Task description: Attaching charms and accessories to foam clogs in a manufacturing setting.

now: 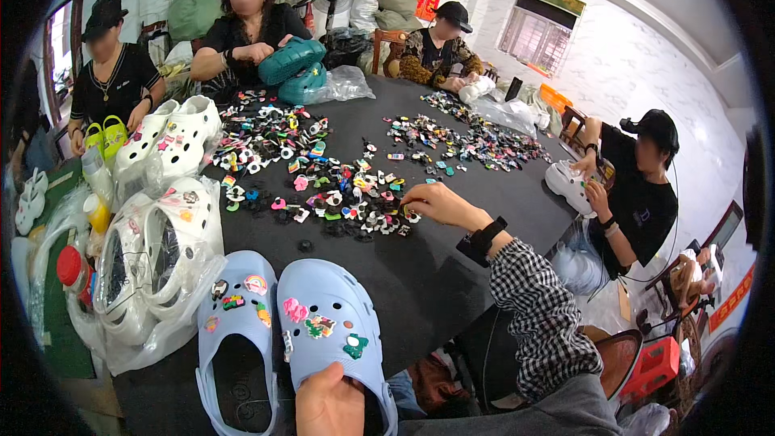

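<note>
My left hand (329,404) grips the light blue clog (327,303) on the right of a pair, thumb inside its opening and fingers hidden beneath. Several colourful shoe charms sit in its holes. To its left lies the matching blue clog (236,307), also decorated. My right hand (442,205) reaches over the black table to the edge of a loose pile of shoe charms (355,194). Its fingertips are drawn together there; whatever they pinch is too small to make out.
White clogs in clear plastic (157,250) stand left of the blue pair. Another charm heap (476,141) spreads across the far right of the black table (452,282). Several people sit around it; one handles a teal clog (292,62), another a white clog (570,186).
</note>
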`<state>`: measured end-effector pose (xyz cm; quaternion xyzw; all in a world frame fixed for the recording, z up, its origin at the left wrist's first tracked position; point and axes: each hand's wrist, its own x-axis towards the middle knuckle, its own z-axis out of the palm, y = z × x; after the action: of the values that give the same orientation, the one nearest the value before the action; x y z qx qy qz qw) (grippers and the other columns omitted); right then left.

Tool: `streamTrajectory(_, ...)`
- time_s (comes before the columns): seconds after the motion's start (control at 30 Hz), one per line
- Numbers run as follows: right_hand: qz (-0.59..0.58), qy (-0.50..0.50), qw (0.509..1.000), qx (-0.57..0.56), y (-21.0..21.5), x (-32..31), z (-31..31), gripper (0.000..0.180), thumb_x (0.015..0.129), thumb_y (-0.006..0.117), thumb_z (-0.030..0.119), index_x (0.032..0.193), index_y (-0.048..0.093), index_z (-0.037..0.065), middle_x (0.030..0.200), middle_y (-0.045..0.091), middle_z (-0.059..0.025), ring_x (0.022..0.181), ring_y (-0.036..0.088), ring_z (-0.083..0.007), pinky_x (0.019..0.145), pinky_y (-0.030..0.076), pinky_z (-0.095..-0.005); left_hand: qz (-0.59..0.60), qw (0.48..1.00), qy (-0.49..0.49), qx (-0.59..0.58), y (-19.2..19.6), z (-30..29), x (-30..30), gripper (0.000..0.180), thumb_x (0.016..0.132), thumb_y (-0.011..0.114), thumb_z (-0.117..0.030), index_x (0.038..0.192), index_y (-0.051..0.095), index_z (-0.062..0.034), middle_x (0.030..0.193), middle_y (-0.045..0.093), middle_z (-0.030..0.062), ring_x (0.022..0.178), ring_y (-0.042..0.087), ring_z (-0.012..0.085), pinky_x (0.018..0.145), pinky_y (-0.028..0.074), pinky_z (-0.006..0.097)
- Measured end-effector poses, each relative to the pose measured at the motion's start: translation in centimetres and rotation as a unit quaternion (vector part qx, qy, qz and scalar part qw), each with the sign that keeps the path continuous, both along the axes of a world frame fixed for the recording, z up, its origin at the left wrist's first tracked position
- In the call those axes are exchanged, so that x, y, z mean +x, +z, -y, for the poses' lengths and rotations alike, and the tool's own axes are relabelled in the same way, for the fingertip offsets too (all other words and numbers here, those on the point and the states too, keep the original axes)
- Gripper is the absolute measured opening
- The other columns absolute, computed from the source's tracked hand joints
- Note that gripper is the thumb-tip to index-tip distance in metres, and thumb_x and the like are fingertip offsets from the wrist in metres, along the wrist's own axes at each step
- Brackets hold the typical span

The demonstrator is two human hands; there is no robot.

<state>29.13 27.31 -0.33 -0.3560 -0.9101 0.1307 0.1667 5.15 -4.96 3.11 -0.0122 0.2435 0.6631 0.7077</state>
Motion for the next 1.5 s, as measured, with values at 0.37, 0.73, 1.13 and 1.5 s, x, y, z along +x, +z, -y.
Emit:
streamTrajectory(0.37,-0.026,-0.15,0.962,-0.226,0.1,1.3,-1.3,0.022,0.089,0.059,0.015,0.099,0.066,-0.003,0.083,0.067,-0.0077,0.071,0.064,-0.0118,0.066,0.055,-0.0253,0.014,1.0,-0.013,-0.007,-1.1,0.1,-0.5,0.021,0.094,0.053,-0.007,0.074,0.05,-0.0127,0.07,0.045,-0.0041,0.066,0.045,0.0087,0.065,0.037,0.027)
streamTrajectory(0.73,0.117,-0.172,0.976,-0.062,-0.2,3.1,-2.0,0.015,0.081,0.063,0.012,0.09,0.064,0.0,0.084,0.067,-0.0106,0.074,0.066,-0.0228,0.066,0.053,-0.0346,0.021,1.0,-0.013,-0.018,0.0,0.0,-0.4,0.019,0.094,0.052,-0.006,0.076,0.051,-0.0118,0.07,0.046,-0.0035,0.067,0.045,0.0089,0.067,0.039,0.027)
streamTrajectory(1.13,-0.033,-0.028,0.999,-0.02,-0.9,-1.0,-0.3,0.011,0.076,0.062,0.001,0.087,0.059,0.001,0.081,0.061,-0.0111,0.074,0.062,-0.0237,0.068,0.05,-0.0353,0.015,0.999,-0.016,-0.031,-0.8,0.0,-0.5,0.02,0.094,0.051,-0.006,0.075,0.048,-0.0124,0.071,0.044,-0.0042,0.069,0.044,0.0086,0.068,0.037,0.027)
streamTrajectory(1.5,-0.051,-0.002,0.999,-0.006,-1.0,1.5,1.9,0.016,0.077,0.049,-0.008,0.087,0.059,-0.001,0.086,0.064,-0.0125,0.081,0.063,-0.0267,0.073,0.051,-0.0358,0.008,1.0,-0.012,-0.009,-0.3,-0.1,-0.5,0.024,0.094,0.052,-0.006,0.072,0.047,-0.0132,0.067,0.039,-0.0043,0.065,0.041,0.0089,0.066,0.036,0.028)
